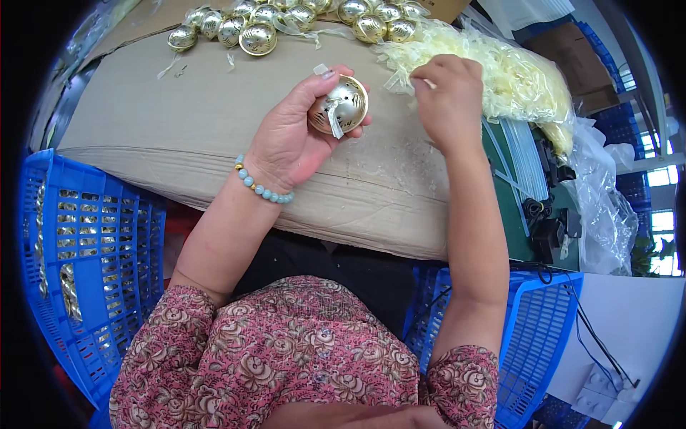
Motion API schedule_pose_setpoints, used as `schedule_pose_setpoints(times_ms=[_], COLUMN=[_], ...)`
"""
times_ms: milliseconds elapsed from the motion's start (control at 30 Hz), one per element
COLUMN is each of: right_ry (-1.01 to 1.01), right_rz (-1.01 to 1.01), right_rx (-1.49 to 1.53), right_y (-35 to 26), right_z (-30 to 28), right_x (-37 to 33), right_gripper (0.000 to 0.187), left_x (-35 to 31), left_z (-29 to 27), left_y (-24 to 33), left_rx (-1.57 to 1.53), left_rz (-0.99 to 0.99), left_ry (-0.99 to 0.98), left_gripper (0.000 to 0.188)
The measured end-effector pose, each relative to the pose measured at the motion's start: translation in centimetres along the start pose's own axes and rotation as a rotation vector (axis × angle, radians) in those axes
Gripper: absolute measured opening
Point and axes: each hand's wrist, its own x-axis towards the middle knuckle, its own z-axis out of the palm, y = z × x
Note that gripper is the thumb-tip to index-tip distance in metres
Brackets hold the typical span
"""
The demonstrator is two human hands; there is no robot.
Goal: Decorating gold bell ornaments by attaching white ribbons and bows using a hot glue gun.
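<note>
My left hand [296, 129] is wrapped round a round gold ball ornament [343, 104] with small cut-out shapes and a bright rim. A short pale ribbon [335, 118] lies over the ball's face, and a whitish tab shows by my thumb. Over to the right, my right hand [449, 100] is raised at the edge of a heap of pale yellow ribbons [493, 68], fingers bent together in a pinch. Whatever those fingers hold, if anything, is too small to name. Several more gold ball ornaments [258, 38] with ribbons lie along the far side of the cardboard [193, 107].
A blue plastic crate [93, 286] with shiny gold pieces stands at my left, and another blue crate [539, 322] at my right. Clear plastic wrap [604, 200], pale strips [525, 157] and black adapters with cables [549, 236] lie on the green surface at right.
</note>
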Motion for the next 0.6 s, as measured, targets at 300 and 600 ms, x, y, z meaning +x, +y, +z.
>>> schedule_pose_setpoints(times_ms=[300,600], right_ry=[0.061,0.202], right_rz=[0.068,-0.007], right_rx=[0.61,0.151], right_y=[0.3,0.7], right_z=[-3.1,-0.3], right_x=[-2.9,-0.3], right_gripper=[0.014,0.014], left_x=[-0.6,-0.4], left_z=[1.0,0.2], left_y=[0.4,0.5], left_rx=[0.106,0.09], left_rz=[0.0,0.008], left_ry=[-0.129,-0.116], left_gripper=[0.029,0.03])
